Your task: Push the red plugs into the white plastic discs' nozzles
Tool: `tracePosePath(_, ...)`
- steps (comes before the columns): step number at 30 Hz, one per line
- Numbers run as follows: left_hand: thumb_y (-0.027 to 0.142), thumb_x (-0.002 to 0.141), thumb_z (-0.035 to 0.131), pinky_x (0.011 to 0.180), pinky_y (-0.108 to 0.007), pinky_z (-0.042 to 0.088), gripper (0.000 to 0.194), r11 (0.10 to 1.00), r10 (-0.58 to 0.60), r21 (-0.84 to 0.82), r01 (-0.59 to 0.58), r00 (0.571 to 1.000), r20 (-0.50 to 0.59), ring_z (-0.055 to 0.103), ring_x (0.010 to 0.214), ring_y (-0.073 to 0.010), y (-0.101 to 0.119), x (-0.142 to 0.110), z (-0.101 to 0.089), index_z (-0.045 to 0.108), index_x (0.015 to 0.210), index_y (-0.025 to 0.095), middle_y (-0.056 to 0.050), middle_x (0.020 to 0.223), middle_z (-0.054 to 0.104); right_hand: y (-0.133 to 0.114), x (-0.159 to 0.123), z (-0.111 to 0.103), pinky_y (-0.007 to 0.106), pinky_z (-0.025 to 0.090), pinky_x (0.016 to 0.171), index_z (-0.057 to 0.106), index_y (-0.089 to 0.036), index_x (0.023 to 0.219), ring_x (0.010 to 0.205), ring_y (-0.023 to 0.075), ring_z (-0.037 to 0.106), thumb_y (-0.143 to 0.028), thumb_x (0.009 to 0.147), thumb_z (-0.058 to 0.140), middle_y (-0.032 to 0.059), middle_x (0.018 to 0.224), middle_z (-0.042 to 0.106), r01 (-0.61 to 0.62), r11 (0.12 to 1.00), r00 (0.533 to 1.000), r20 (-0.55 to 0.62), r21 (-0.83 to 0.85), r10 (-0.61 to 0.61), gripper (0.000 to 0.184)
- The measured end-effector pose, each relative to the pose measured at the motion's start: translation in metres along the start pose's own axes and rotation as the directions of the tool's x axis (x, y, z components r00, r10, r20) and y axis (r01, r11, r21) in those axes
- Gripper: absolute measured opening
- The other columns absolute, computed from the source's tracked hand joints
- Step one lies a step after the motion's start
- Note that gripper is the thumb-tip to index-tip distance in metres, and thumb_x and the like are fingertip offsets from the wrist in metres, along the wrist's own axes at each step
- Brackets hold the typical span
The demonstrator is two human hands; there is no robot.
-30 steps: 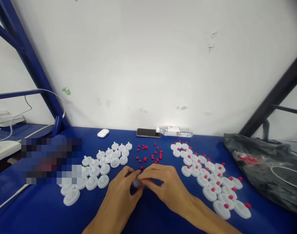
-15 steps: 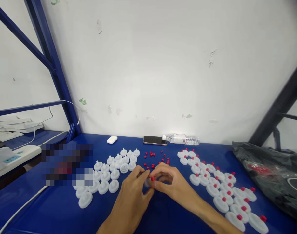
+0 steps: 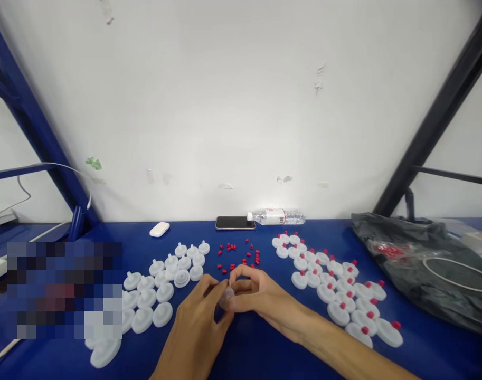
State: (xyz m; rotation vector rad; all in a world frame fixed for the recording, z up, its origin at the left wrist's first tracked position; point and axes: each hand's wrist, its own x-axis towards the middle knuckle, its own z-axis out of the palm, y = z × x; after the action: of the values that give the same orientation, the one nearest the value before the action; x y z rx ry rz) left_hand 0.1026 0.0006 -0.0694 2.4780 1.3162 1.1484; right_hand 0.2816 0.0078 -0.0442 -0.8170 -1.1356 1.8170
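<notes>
Near the front middle of the blue table, my left hand [image 3: 201,311] is closed around the edge of a white plastic lid [image 3: 226,298], mostly hidden by fingers. The fingers of my right hand [image 3: 251,293] pinch the same lid from the other side. No red cap shows on it from here; fingers may cover one. Just beyond my hands lie several loose small red caps [image 3: 232,266]. To the left are several white lids with bare nozzles [image 3: 164,292]. Over on the right, several similar lids [image 3: 338,313] carry red caps on their nozzles.
A black phone [image 3: 235,223] and a clear water bottle [image 3: 280,216] lie along the wall. A white earbud case [image 3: 159,229] is at the back left. A dark plastic bag [image 3: 415,285] fills the right side. Part of the left side is pixelated.
The view has turned right, so the table's things appear further left. Both hands still hold the lid; the red cap seen between the fingers before is now out of sight.
</notes>
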Motion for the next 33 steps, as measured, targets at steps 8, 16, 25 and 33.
tracePosePath(8,0.025,0.090,0.064,0.062,-0.029,0.057,0.015,0.998,-0.047,0.048,0.044,0.996,0.071,0.068,0.063,-0.0175,-0.004,0.007,-0.005,0.078,0.096,0.024,-0.002,0.080,0.071,-0.005,0.003,-0.003,0.031,0.053,0.081,0.063,-0.019,0.098,0.081,0.0177,0.070,-0.038,0.066,0.094,0.0024,0.084,0.075,-0.045,0.993,0.999,-0.014,-0.109,0.044,0.048)
tracePosePath(16,0.020,0.082,0.073,0.084,-0.045,0.062,0.047,0.968,-0.237,0.137,0.209,0.943,0.233,0.077,0.088,-0.0289,-0.005,0.006,-0.007,0.072,0.129,0.026,-0.008,0.098,0.081,-0.045,-0.003,-0.034,0.031,0.046,0.069,0.073,-0.022,0.087,0.073,0.0190,0.068,-0.037,0.101,0.056,0.0018,0.080,0.076,0.030,0.255,0.856,-0.107,-0.966,-0.505,0.027)
tracePosePath(25,0.022,0.088,0.065,0.096,-0.050,0.057,0.054,0.922,-0.353,0.291,0.254,0.861,0.366,0.073,0.110,-0.0331,-0.009,-0.003,-0.022,0.062,0.142,0.027,-0.014,0.131,0.072,-0.024,0.002,-0.042,0.033,0.045,0.075,0.078,-0.026,0.096,0.092,0.0264,0.070,-0.032,0.093,0.073,0.0039,0.096,0.078,0.036,-0.005,0.937,0.036,-0.999,-0.347,0.008)
tracePosePath(33,0.024,0.096,0.046,0.096,-0.048,0.051,0.048,0.710,-0.637,0.647,0.276,0.645,0.423,0.070,0.116,-0.0346,-0.020,-0.002,-0.089,0.060,0.141,0.017,-0.017,0.120,0.075,-0.014,0.007,-0.047,0.033,0.043,0.068,0.073,-0.021,0.090,0.091,0.0279,0.069,-0.019,0.100,0.061,0.0073,0.094,0.074,0.031,-0.061,0.937,0.051,-0.998,-0.347,0.016)
